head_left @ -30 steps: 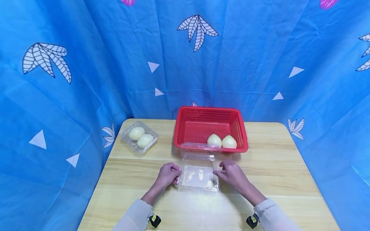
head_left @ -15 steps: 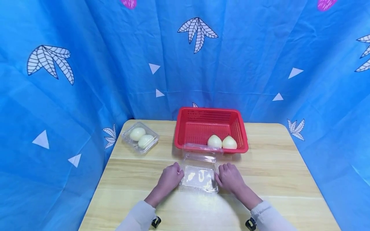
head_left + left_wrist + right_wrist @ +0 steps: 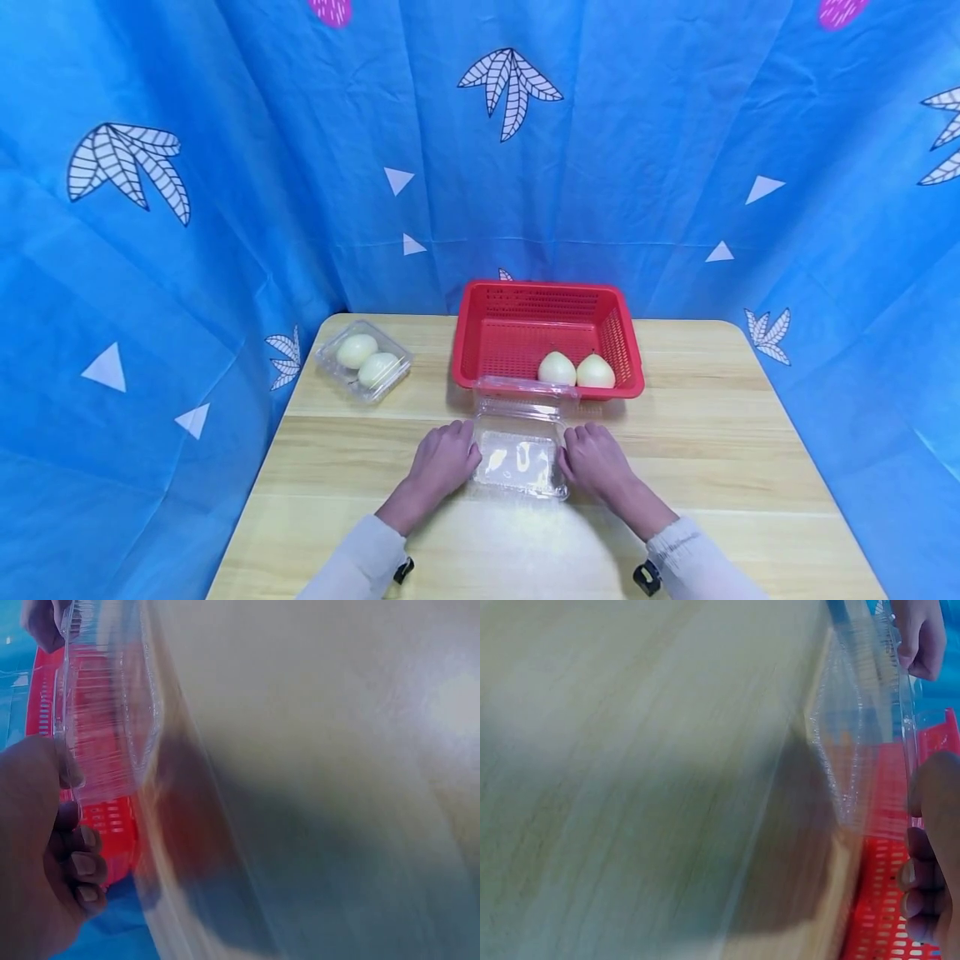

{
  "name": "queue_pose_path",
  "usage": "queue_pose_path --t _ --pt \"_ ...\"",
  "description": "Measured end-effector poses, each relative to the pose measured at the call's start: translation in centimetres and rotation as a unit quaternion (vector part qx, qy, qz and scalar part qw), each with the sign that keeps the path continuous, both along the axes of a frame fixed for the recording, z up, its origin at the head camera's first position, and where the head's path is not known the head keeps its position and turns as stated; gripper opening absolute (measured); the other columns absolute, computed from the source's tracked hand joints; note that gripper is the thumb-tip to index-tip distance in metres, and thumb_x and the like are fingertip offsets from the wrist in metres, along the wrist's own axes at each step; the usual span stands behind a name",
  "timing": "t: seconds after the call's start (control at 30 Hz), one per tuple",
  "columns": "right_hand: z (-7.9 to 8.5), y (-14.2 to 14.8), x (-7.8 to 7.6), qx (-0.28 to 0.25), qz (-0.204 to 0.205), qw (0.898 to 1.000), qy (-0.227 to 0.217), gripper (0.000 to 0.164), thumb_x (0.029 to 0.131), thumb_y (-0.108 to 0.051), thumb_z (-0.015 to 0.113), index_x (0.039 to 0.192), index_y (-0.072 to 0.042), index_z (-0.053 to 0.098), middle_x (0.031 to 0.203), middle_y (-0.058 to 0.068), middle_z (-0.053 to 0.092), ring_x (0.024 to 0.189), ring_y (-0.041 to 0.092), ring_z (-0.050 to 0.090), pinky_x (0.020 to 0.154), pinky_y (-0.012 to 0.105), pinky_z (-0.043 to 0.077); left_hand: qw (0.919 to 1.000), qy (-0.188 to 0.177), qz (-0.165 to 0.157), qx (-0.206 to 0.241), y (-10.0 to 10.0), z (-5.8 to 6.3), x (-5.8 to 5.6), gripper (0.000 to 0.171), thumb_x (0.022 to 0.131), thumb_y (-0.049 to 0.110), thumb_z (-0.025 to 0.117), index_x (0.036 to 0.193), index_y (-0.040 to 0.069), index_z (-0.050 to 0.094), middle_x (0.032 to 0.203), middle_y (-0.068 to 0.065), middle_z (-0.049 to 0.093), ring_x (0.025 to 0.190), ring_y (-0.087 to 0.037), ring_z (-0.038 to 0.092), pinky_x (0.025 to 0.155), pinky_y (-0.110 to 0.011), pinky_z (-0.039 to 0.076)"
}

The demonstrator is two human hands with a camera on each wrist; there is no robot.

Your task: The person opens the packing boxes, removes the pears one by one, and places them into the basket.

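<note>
A clear plastic clamshell box (image 3: 517, 462) lies opened out between both hands, its lid (image 3: 525, 396) folded back toward the red basket. My left hand (image 3: 444, 458) pinches the box's left rim between thumb and curled fingers. On the opposite side my right hand (image 3: 596, 458) grips the right rim the same way. In the left wrist view the box wall (image 3: 112, 720) shows see-through, with the left thumb over its edge. The right wrist view has the right fingers (image 3: 922, 877) curled under the rim. Nothing lies inside the box.
Behind the box stands a red plastic basket (image 3: 468, 333) with two pale pears (image 3: 557, 368) at its front right. A closed clear box (image 3: 401, 367) holding two pale fruits (image 3: 357, 351) sits at the table's back left. A blue patterned curtain (image 3: 630, 150) hangs around the table (image 3: 705, 417).
Both hands have closed more firmly on the box's side rims, their fingers curling under. The box has barely shifted. Basket and closed box stay in place.
</note>
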State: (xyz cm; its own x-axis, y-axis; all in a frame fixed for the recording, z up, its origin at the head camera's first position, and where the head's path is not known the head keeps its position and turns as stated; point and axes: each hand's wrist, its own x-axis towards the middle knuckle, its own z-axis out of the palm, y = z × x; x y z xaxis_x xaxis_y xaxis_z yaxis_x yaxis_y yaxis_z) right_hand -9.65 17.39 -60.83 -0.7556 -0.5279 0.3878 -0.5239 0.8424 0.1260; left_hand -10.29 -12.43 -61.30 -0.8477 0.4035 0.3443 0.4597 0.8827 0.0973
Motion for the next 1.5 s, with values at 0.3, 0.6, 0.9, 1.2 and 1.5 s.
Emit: queue_pose_path --t 0.3,0.6,0.9,1.2,1.5 --pt "0.2 0.2 -0.2 0.019 -0.006 0.999 -0.026 0.029 0.090 -0.026 0.073 0.073 -0.009 0.055 0.064 0.002 0.056 0.060 0.021 0.052 0.058 0.034 0.050 0.9981 0.016 -0.033 -0.048 0.3 -0.2 -0.5 0.016 0.090 0.023 0.062 0.078 0.015 0.055 0.064 0.002 0.050 0.056 -0.019 0.049 0.054 -0.029 0.041" --pt "0.3 1.7 -0.4 0.034 -0.009 0.999 -0.033 0.028 0.089 -0.024 0.075 0.076 -0.008 0.057 0.064 0.003 0.056 0.061 0.020 0.053 0.057 0.033 0.050 0.9968 0.006 -0.029 -0.075 2.2 0.1 -0.3 0.021 0.092 0.027 0.060 0.076 0.017 0.051 0.065 0.002 0.048 0.058 -0.018 0.046 0.056 -0.028 0.041" --pt "0.3 3.9 0.3 0.032 -0.005 0.999 -0.003 0.029 0.084 -0.022 0.077 0.072 -0.008 0.054 0.060 0.002 0.052 0.056 0.018 0.045 0.053 0.032 0.044 0.9955 -0.006 -0.033 -0.088 4.5 0.0 0.0 0.022 0.093 0.030 0.059 0.078 0.016 0.052 0.066 0.003 0.047 0.060 -0.017 0.045 0.057 -0.027 0.039" --pt "0.3 6.4 1.0 0.009 -0.018 1.000 -0.021 0.027 0.084 -0.020 0.076 0.073 -0.009 0.055 0.060 0.001 0.050 0.055 0.017 0.043 0.050 0.030 0.043 0.9960 0.009 -0.038 -0.080 7.1 -0.2 0.3 0.022 0.091 0.030 0.061 0.075 0.017 0.053 0.065 0.003 0.048 0.059 -0.015 0.045 0.054 -0.026 0.037" --pt "0.4 9.1 1.4 0.015 -0.024 0.999 -0.040 0.024 0.085 -0.018 0.075 0.075 -0.008 0.055 0.062 0.002 0.053 0.057 0.017 0.046 0.054 0.032 0.046 0.9947 0.024 -0.043 -0.090 10.2 -0.4 0.3 0.023 0.090 0.033 0.064 0.075 0.018 0.055 0.066 0.003 0.053 0.062 -0.016 0.054 0.055 -0.028 0.042"
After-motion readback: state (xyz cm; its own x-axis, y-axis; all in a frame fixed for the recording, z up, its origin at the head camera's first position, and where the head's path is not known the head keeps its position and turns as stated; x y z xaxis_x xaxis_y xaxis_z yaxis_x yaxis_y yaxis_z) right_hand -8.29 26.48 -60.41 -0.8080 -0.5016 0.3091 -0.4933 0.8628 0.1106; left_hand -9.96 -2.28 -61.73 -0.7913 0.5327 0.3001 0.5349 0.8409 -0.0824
